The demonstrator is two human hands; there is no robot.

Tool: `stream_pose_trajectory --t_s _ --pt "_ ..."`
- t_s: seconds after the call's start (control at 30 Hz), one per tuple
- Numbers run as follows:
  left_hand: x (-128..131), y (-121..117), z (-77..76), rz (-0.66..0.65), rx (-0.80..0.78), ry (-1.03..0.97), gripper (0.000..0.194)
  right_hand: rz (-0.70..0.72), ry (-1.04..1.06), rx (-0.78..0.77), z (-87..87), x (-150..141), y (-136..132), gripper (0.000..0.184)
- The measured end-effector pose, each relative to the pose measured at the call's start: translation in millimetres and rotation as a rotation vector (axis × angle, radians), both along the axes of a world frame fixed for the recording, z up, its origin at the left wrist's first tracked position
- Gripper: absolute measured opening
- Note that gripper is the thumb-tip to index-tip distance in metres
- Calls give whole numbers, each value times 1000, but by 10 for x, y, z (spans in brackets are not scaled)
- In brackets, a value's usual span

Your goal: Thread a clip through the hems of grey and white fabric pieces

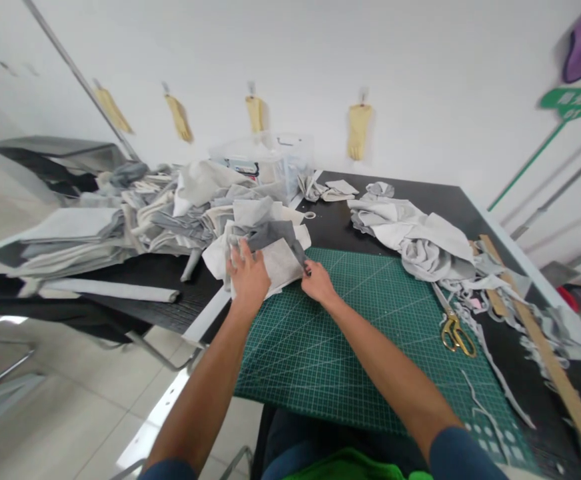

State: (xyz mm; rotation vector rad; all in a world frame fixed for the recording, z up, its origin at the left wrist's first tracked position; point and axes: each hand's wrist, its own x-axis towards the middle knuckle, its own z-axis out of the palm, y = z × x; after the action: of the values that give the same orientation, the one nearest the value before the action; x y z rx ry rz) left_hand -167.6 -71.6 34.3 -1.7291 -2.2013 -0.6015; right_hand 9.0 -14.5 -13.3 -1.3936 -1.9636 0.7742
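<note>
A small heap of grey and off-white fabric pieces [280, 260] lies at the left rear of the green cutting mat [330, 347]. My left hand [248, 273] rests on the heap's left side with its fingers spread. A darker grey fabric piece [273, 233] lies across the top of the heap. Its right end is pinched between the thumb and fingers of my right hand [318, 281], just above the mat. Gold-handled scissors [454, 330] lie at the mat's right side, their blades partly under fabric.
Folded fabric stacks [75, 230] and loose cloth cover the table's left. A clear plastic bin [295, 167] stands behind. Crumpled pale fabric [410, 230], cut strips [500, 373] and a wooden strip [545, 347] are at right. Yellow gloves [359, 130] hang on the wall.
</note>
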Motion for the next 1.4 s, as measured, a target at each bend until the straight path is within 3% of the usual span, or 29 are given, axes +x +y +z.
stream_pose_trajectory --t_s 0.17,0.33,0.43,0.57,0.77,0.93,1.1,1.2,1.3,1.4 --pt "13 -27 -197 -90 -118 72 50 11 -23 -54 -127 -68 30 18" --pt "285 186 -161 -121 -57 78 42 -136 -1 -67 -171 279 139 29" --pt "630 341 -139 -260 -60 23 37 -226 2 -57 -140 605 217 31" --pt "1223 594 -219 -414 -118 -76 35 -344 -12 -23 -81 1101 318 36" --pt "2078 1147 -333 -523 -231 -132 47 -473 -55 58 -33 1803 570 37" --pt "2535 1777 -384 -550 -232 -148 54 -518 -61 112 -47 2158 890 42" --pt "2748 2428 -401 -566 -282 -133 62 -534 -32 149 -127 2314 1172 41" --pt "2813 2686 -361 -561 -346 -132 72 -539 0 164 -181 2367 1257 42" --pt "2848 2723 -315 -554 -355 -135 79 -549 46 167 -221 2413 1278 42" --pt "2851 2472 -298 -570 -291 -141 78 -556 107 151 -236 2455 1249 42"
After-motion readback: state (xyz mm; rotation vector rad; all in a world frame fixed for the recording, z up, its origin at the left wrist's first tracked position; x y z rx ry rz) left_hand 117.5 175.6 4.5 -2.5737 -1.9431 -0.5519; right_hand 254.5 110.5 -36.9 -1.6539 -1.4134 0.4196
